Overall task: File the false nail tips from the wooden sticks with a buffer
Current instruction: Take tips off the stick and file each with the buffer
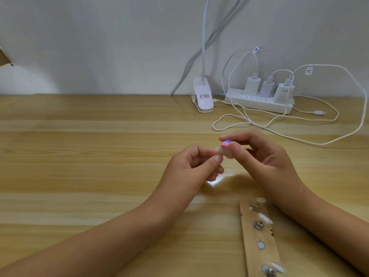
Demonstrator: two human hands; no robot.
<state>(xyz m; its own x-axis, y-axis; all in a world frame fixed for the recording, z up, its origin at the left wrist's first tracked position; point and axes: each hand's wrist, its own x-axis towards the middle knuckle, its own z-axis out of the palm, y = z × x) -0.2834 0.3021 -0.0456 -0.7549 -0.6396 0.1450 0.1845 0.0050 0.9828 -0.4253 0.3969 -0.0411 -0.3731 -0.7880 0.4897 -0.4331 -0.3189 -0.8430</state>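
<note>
I see my left hand (196, 162) pinching a clear nail tip (219, 151) above the table (99, 156), while my right hand (259, 154) grips the pink buffer (227, 147) against it. The wooden stick (257, 236) with more tips lies near my right forearm.

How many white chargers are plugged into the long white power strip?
3. They stand in a row on the long white power strip at the wooden table's back right: the left white charger, the middle charger and the right charger. None seems hidden.
</note>
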